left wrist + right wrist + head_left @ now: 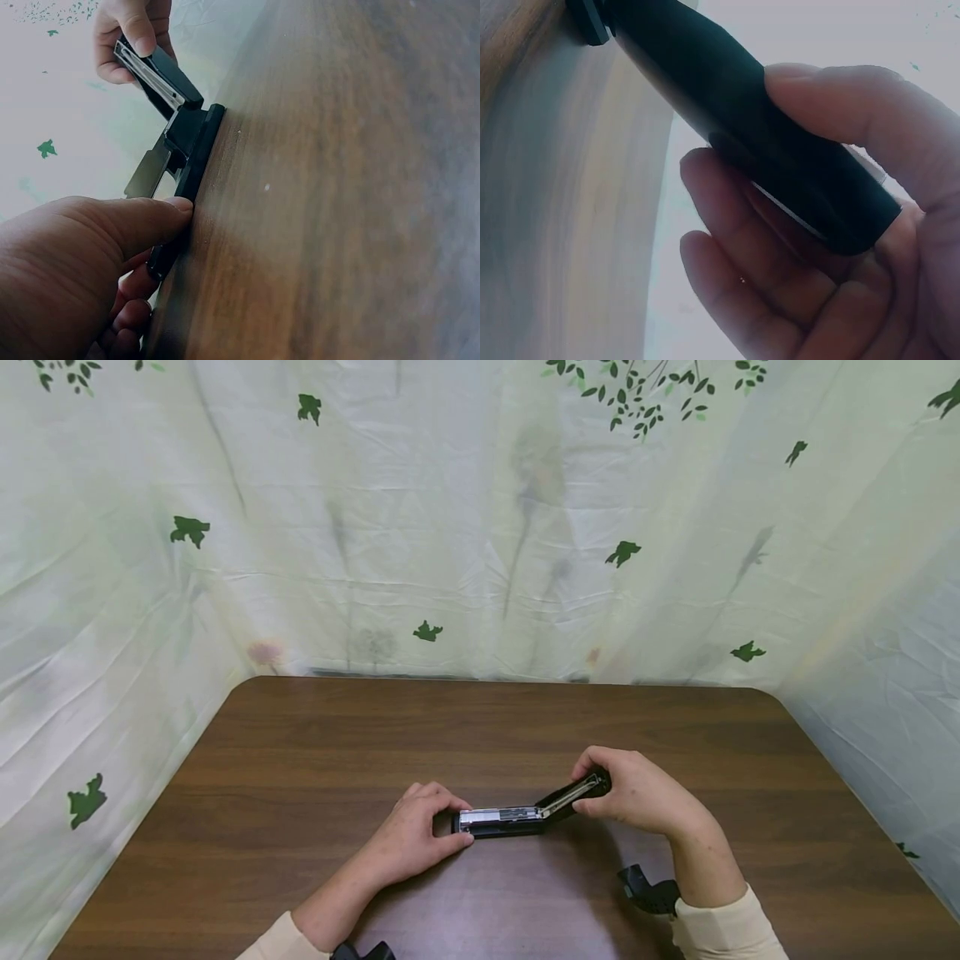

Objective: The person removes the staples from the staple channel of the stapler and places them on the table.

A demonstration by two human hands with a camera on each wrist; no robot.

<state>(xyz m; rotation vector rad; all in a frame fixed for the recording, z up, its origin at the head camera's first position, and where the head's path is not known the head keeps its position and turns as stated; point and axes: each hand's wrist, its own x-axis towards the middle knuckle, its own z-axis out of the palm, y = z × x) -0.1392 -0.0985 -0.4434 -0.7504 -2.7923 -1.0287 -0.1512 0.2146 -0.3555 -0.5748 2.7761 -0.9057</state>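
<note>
A black stapler (510,832) lies on the table, swung wide apart at its hinge, with the silver metal track showing along the base. My left hand (412,839) pinches the far left end of the base between thumb and fingers. In the left wrist view, the left thumb (161,221) presses on the base's side, near the tabletop. My right hand (645,793) grips the raised top arm of the stapler, which slants up to the right. The right wrist view shows the black top arm (727,97) between the right thumb (832,97) and curled fingers.
The brown wooden table (337,735) extends around both hands. A pale curtain (465,527) with green leaf prints hangs behind and at both sides. Black wrist mounts (648,891) sit at both wrists, beside cream sleeves (727,931).
</note>
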